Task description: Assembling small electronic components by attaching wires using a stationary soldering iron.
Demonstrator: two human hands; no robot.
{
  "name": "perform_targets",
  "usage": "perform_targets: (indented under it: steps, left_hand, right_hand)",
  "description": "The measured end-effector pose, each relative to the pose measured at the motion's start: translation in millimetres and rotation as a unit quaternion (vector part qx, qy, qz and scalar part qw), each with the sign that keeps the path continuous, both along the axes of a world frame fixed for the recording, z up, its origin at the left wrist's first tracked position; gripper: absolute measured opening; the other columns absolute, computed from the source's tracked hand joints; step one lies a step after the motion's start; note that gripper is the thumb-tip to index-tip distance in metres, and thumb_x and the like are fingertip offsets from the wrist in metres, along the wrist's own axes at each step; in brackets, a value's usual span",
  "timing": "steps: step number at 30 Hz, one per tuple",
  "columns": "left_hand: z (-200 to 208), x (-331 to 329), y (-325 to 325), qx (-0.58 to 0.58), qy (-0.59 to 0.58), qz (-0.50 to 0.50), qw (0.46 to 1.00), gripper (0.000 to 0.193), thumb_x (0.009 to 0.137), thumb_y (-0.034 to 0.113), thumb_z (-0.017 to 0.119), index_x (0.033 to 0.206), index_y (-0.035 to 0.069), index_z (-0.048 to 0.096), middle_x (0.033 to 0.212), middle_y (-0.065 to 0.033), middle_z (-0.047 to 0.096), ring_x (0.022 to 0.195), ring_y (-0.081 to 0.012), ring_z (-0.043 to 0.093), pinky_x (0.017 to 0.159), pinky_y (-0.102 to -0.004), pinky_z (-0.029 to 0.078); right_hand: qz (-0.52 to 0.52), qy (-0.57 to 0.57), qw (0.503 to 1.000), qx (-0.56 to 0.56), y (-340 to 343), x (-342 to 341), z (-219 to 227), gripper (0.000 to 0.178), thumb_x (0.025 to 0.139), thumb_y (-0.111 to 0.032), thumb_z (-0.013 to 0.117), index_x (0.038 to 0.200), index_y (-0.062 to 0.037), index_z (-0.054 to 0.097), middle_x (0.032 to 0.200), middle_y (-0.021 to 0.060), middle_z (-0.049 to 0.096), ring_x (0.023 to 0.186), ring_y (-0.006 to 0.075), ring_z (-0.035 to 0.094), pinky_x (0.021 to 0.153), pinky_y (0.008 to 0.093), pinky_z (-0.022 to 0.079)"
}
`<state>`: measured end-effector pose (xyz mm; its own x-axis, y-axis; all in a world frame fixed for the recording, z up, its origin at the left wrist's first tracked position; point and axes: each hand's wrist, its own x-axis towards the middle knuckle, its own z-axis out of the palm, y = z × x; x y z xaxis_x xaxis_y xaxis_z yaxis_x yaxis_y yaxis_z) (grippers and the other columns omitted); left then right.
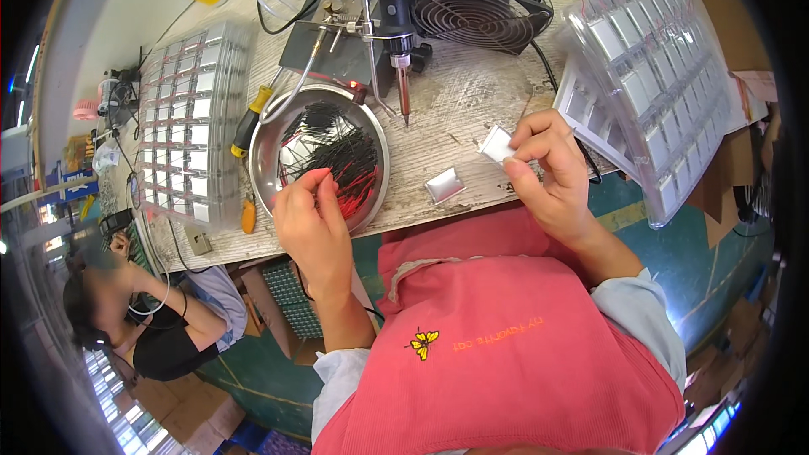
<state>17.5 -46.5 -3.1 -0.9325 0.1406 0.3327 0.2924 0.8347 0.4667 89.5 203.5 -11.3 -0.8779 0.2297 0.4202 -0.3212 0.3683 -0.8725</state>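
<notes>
My right hand (552, 173) pinches a small flat silver pouch cell (497, 144) by its side, just above the table. A second silver pouch cell (444, 185) lies on the wood near the front edge. My left hand (312, 223) is over the near rim of a round metal bowl (259, 147), thumb and fingers pressed together; whatever they pinch is too small to make out. In the bowl lie many thin black wires (341, 154) and red wires (358, 195). Between and beyond my hands a soldering iron (404, 88) hangs in a stand, tip downward.
Stacked clear trays of silver cells stand at left (190, 126) and right (649, 76). A black fan (480, 21) sits behind the iron. A yellow-black screwdriver (250, 122) lies left of the bowl. Another person (181, 312) sits at lower left, beside a carton (295, 307).
</notes>
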Motion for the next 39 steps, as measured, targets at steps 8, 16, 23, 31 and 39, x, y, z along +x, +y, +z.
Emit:
perform_targets:
  steps: [8,16,23,31,39]
  left_hand:
    - [6.9,2.9,16.5,0.049,0.058,-0.099,0.992,0.008,0.082,0.005,0.067,0.090,0.002,0.068,0.079,-0.0067,0.064,0.075,-0.0187,0.058,0.068,-0.0296,0.044]
    - [11.3,2.9,34.4,0.053,0.083,-0.147,0.984,0.015,0.073,0.004,0.073,0.087,0.008,0.068,0.076,-0.0013,0.061,0.076,-0.0192,0.058,0.085,-0.0391,0.042]
    - [11.2,-1.6,40.1,0.050,0.100,-0.165,0.980,0.014,0.074,0.005,0.072,0.086,0.008,0.068,0.074,-0.0008,0.060,0.075,-0.0179,0.058,0.087,-0.0389,0.042]
    - [12.0,-5.3,43.7,0.042,0.111,-0.175,0.977,0.013,0.075,0.005,0.072,0.086,0.008,0.067,0.074,-0.0015,0.060,0.075,-0.0179,0.058,0.087,-0.0385,0.041]
    - [11.3,-9.9,44.0,0.036,0.107,-0.170,0.979,0.011,0.076,0.005,0.071,0.086,0.007,0.067,0.074,-0.0018,0.061,0.075,-0.0187,0.058,0.086,-0.0377,0.041]
  right_hand:
    - [-0.014,0.016,1.000,0.010,-2.8,-2.0,-1.0,0.013,0.076,0.004,0.063,0.081,-0.0019,0.052,0.090,0.0124,0.056,0.077,0.0205,0.054,0.069,0.0294,0.044]
    - [-0.001,0.010,1.000,0.030,-6.2,-6.6,0.8,0.013,0.075,0.004,0.060,0.078,-0.0020,0.049,0.089,0.0126,0.057,0.076,0.0215,0.056,0.069,0.0305,0.045]
    - [0.020,0.029,0.999,0.038,-7.6,-15.5,2.7,0.014,0.074,0.004,0.060,0.077,-0.0019,0.048,0.088,0.0128,0.056,0.075,0.0219,0.055,0.069,0.0309,0.045]
    - [0.052,0.013,0.998,0.018,-10.9,-25.1,-0.8,0.011,0.081,0.002,0.056,0.079,-0.0018,0.045,0.094,0.0134,0.054,0.080,0.0169,0.050,0.075,0.0274,0.042]
    - [0.048,0.038,0.998,0.014,-18.9,-43.7,0.2,0.013,0.074,0.004,0.060,0.074,-0.0006,0.047,0.085,0.0117,0.056,0.074,0.0219,0.054,0.068,0.0303,0.045]
